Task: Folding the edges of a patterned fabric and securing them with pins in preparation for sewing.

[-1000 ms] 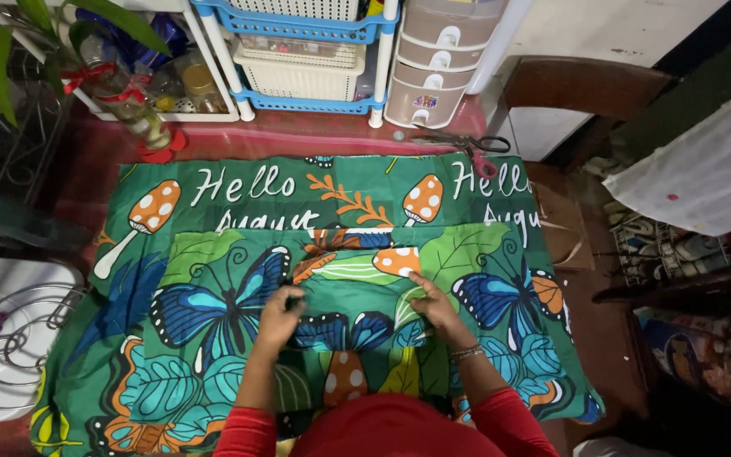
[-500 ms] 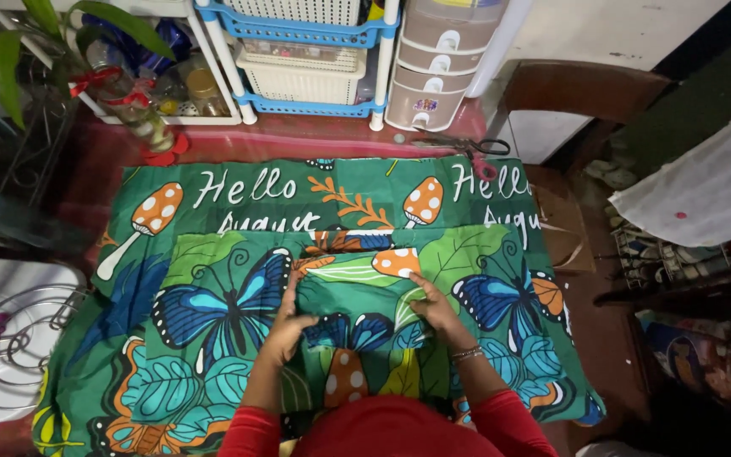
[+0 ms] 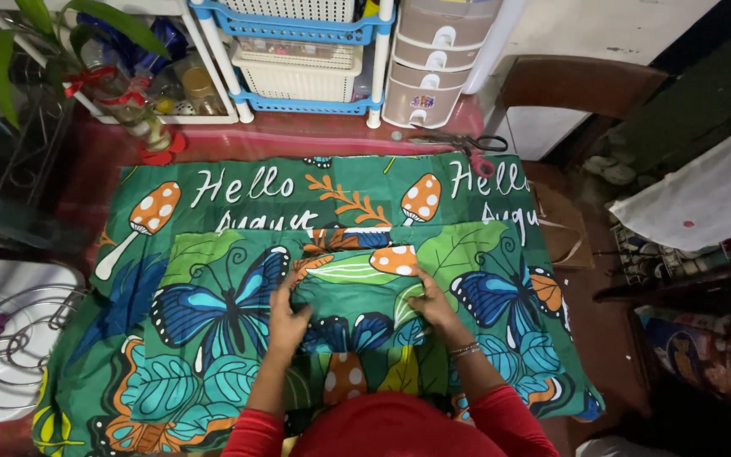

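left hand (image 3: 288, 320) slid nearer the body, right hand (image 3: 433, 306) slightly too, cloth piece (image 3: 357, 292) drawn flatter

Cluttered home: drawer unit (image 3: 431, 63), houseplant (image 3: 52, 34)

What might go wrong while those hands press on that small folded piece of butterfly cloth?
1. The small folded piece lies on a larger printed cloth with the same pattern, so its edges are hard to see and a fold could end up crooked.
2. The scissors rest at the cloth's far edge; tugging the cloth could probably drag them.
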